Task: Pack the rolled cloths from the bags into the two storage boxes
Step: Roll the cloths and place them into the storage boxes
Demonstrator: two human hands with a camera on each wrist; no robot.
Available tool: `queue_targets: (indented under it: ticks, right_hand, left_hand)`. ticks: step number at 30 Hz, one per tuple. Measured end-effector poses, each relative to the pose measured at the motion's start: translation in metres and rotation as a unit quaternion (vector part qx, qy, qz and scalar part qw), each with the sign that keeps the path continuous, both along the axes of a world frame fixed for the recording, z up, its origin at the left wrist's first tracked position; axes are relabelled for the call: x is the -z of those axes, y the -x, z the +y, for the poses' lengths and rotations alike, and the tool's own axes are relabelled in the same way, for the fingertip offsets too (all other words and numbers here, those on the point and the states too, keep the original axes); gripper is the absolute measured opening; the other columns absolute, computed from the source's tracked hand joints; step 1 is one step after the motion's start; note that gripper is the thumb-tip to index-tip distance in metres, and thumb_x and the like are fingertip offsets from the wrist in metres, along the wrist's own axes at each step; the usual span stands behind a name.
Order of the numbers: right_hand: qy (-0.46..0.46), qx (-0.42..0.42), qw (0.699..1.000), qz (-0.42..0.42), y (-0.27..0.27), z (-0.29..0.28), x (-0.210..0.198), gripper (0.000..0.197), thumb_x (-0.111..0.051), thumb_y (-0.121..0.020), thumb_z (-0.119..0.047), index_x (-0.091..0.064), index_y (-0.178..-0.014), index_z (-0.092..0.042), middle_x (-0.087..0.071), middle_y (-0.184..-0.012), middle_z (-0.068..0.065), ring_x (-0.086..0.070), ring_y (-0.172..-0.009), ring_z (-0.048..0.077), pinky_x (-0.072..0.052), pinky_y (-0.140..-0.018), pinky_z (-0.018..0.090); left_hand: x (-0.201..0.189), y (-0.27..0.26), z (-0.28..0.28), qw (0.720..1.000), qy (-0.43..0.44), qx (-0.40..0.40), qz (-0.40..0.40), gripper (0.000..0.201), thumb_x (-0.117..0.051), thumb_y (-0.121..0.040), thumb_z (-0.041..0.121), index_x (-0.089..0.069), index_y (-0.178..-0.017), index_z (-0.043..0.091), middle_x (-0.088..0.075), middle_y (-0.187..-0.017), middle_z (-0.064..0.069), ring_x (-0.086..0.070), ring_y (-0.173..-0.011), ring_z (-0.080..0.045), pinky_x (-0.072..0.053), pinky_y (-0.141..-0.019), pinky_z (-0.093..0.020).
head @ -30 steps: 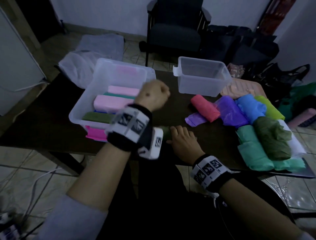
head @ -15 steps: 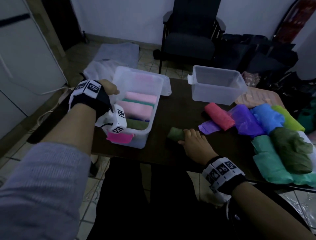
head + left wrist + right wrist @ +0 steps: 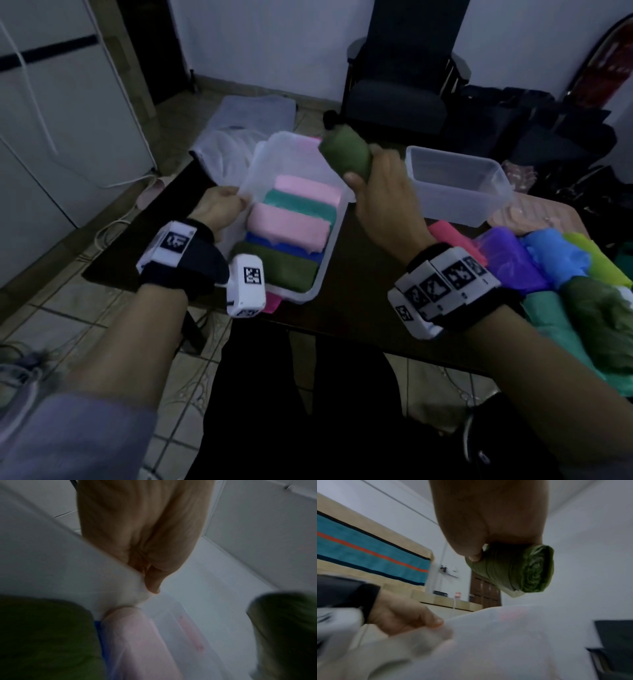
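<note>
Near storage box (image 3: 329,240) partly packed with rolls, far box (image 3: 493,178) looks bare; right hand (image 3: 383,202) grips an olive rolled cloth (image 3: 346,156) above it, left hand (image 3: 219,205) pinches its rim, bagged rolls (image 3: 548,270) wait on the tabletop (image 3: 359,274).

Olive-green rolled cloth (image 3: 346,156), clear box (image 3: 329,240)

left hand (image 3: 144,534) | fingers (image 3: 152,580) pinch storage box (image 3: 51,555) wall | inside: olive roll (image 3: 42,639), pink roll (image 3: 137,642)

Near storage box (image 3: 329,246) sits left on the table (image 3: 356,274), rolls inside; second box (image 3: 459,192) behind-right; loose rolls (image 3: 548,274) far right.
</note>
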State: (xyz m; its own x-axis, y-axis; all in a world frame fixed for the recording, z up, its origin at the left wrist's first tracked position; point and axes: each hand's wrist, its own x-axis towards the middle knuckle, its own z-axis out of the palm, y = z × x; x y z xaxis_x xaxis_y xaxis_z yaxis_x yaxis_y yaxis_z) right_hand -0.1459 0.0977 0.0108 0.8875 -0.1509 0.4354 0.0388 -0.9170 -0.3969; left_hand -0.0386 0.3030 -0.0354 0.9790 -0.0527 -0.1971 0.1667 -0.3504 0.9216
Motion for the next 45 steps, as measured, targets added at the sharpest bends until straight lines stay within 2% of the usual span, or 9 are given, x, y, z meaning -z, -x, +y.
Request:
queue_targets:
  ticks: [4, 7, 11, 15, 18, 24, 30, 37, 45]
  right_hand:
    - [0.079, -0.042, 0.996, -0.024, -0.024, 0.036, -0.015, 0.048, -0.041, -0.099, -0.032, -0.038, -0.135, -0.001, -0.046, -0.127, 0.017, -0.044, -0.115, 0.03, -0.034, -0.093, 0.038]
    - [0.113, -0.051, 0.992, 0.019, -0.037, 0.057, -0.009, 0.049, -0.038, -0.099, -0.036, -0.035, -0.136, -0.005, -0.043, -0.13, 0.013, -0.042, -0.118, 0.029, -0.035, -0.09, 0.039]
    - [0.128, -0.047, 0.987, 0.09, -0.045, 0.07, 0.006, 0.044, -0.037, -0.099, -0.038, -0.038, -0.13, -0.007, -0.043, -0.126, 0.013, -0.043, -0.115, 0.031, -0.037, -0.09, 0.042]
    - [0.18, -0.028, 0.969, 0.169, -0.045, 0.07, 0.016, 0.042, -0.037, -0.099, -0.036, -0.039, -0.126, -0.003, -0.044, -0.127, 0.016, -0.044, -0.117, 0.034, -0.038, -0.091, 0.044]
    - [0.205, -0.049, 0.951, 0.228, -0.044, 0.071, 0.022, 0.046, -0.039, -0.099, -0.037, -0.039, -0.127, -0.001, -0.043, -0.13, 0.019, -0.043, -0.12, 0.035, -0.037, -0.094, 0.044]
    - [0.07, -0.097, 0.947, 0.297, -0.052, 0.067, 0.025, 0.041, -0.045, -0.097, -0.036, -0.037, -0.122, -0.004, -0.048, -0.127, 0.021, -0.047, -0.115, 0.034, -0.037, -0.098, 0.046]
    - [0.155, -0.073, 0.932, 0.319, -0.054, 0.07, 0.031, 0.045, -0.028, -0.101, -0.037, -0.042, -0.129, -0.005, -0.033, -0.137, 0.018, -0.028, -0.13, 0.033, -0.028, -0.107, 0.047]
    - [0.174, -0.07, 0.946, 0.264, -0.026, 0.086, 0.05, 0.07, -0.026, -0.095, -0.057, -0.002, -0.151, -0.023, -0.011, -0.156, 0.011, -0.015, -0.141, 0.032, -0.013, -0.113, 0.055]
    - [0.207, -0.08, 0.937, 0.269, -0.024, 0.088, 0.064, 0.077, -0.031, -0.092, -0.061, 0.008, -0.15, -0.028, -0.002, -0.157, 0.012, -0.006, -0.143, 0.037, -0.006, -0.111, 0.063]
  left_hand:
    - [0.012, 0.023, 0.008, 0.996, 0.075, 0.012, -0.045, 0.017, -0.053, -0.094, 0.016, -0.065, -0.084, 0.023, -0.063, -0.096, -0.007, -0.056, -0.091, -0.02, -0.047, -0.084, -0.037]
    - [0.018, 0.04, 0.012, 0.991, 0.103, 0.011, -0.086, 0.016, -0.054, -0.092, 0.03, -0.066, -0.081, 0.028, -0.066, -0.091, -0.003, -0.06, -0.089, -0.02, -0.049, -0.082, -0.038]
    - [0.026, 0.051, 0.015, 0.987, 0.11, -0.012, -0.116, 0.016, -0.049, -0.096, 0.024, -0.064, -0.093, 0.027, -0.066, -0.092, 0.001, -0.06, -0.089, -0.016, -0.047, -0.078, -0.032]
    - [0.03, 0.056, 0.015, 0.985, 0.102, -0.036, -0.131, 0.024, -0.046, -0.097, 0.018, -0.063, -0.115, 0.019, -0.067, -0.103, -0.003, -0.061, -0.096, -0.016, -0.049, -0.086, -0.033]
    - [0.032, 0.055, 0.014, 0.986, 0.093, -0.038, -0.136, 0.025, -0.047, -0.096, 0.021, -0.063, -0.115, 0.02, -0.067, -0.104, -0.002, -0.062, -0.1, -0.02, -0.05, -0.092, -0.041]
    - [0.03, 0.053, 0.012, 0.986, 0.081, -0.035, -0.139, 0.031, -0.047, -0.09, 0.032, -0.064, -0.114, 0.021, -0.068, -0.104, -0.004, -0.062, -0.1, -0.023, -0.048, -0.092, -0.048]
    - [0.031, 0.053, 0.011, 0.987, 0.068, -0.046, -0.138, 0.033, -0.046, -0.091, 0.029, -0.062, -0.118, 0.021, -0.066, -0.109, -0.004, -0.06, -0.105, -0.022, -0.046, -0.097, -0.047]
    - [0.028, 0.053, 0.012, 0.987, 0.051, -0.048, -0.141, 0.029, -0.046, -0.095, 0.025, -0.062, -0.118, 0.021, -0.066, -0.108, -0.003, -0.059, -0.104, -0.022, -0.045, -0.097, -0.046]
    - [0.028, 0.049, 0.007, 0.989, 0.025, -0.045, -0.14, 0.028, -0.045, -0.094, 0.028, -0.063, -0.113, 0.02, -0.066, -0.108, -0.005, -0.06, -0.103, -0.023, -0.046, -0.095, -0.047]
